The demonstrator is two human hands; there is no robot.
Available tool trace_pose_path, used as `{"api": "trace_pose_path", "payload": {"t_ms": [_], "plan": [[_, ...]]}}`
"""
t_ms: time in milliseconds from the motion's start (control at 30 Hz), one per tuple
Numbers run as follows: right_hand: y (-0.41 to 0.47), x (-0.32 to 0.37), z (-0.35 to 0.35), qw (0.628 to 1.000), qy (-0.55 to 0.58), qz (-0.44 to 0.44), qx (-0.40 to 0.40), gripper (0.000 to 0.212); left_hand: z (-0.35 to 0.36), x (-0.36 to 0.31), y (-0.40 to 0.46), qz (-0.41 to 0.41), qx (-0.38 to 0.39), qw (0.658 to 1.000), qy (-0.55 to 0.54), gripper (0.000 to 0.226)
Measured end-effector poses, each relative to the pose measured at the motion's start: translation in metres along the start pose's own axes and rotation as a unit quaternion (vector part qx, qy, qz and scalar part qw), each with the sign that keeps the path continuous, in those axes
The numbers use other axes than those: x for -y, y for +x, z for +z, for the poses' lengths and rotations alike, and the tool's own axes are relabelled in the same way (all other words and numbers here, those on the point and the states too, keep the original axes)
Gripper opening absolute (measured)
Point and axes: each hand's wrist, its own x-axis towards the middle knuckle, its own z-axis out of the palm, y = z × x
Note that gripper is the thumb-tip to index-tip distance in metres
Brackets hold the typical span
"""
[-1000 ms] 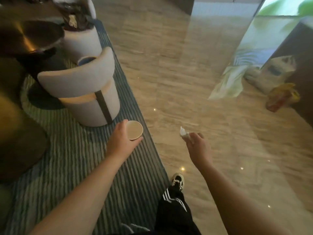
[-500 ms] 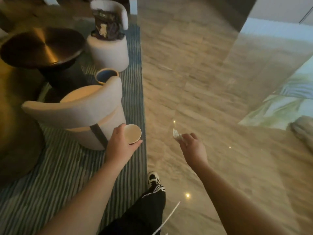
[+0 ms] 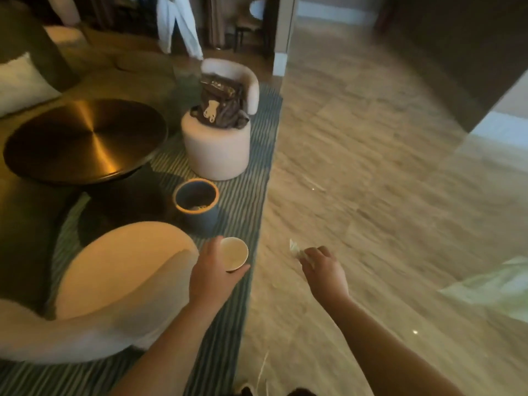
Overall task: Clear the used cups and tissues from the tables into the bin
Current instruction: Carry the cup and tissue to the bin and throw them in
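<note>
My left hand grips a pale paper cup, its open mouth facing up and looking empty. My right hand pinches a small crumpled white tissue above the polished floor. A round dark grey bin with an orange rim stands on the striped rug ahead of the cup, between the two chairs. Something small lies at its bottom. The round dark metal table sits to the left of the bin.
A cream tub chair is close at my lower left. A second cream chair beyond the bin carries a brown bag. The striped rug ends at a glossy tiled floor on the right. A sofa cushion lies far left.
I have walked forward and turned left, so the bin and the table now sit nearer and more central. Both hands keep the same hold on cup and tissue.
</note>
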Motion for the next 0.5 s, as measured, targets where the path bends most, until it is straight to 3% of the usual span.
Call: {"api": "trace_pose_path", "payload": {"t_ms": [300,500], "plan": [[0.283,0.012,0.054,0.989,0.036,-0.123,0.075,0.021,0.053,0.031,0.195,-0.139,-0.097,0.986,-0.001,0.067],[0.475,0.027,0.092,0.957,0.016,-0.232,0.175,0.023,0.100,0.051,0.322,-0.280,-0.192,0.941,-0.012,0.069]]}}
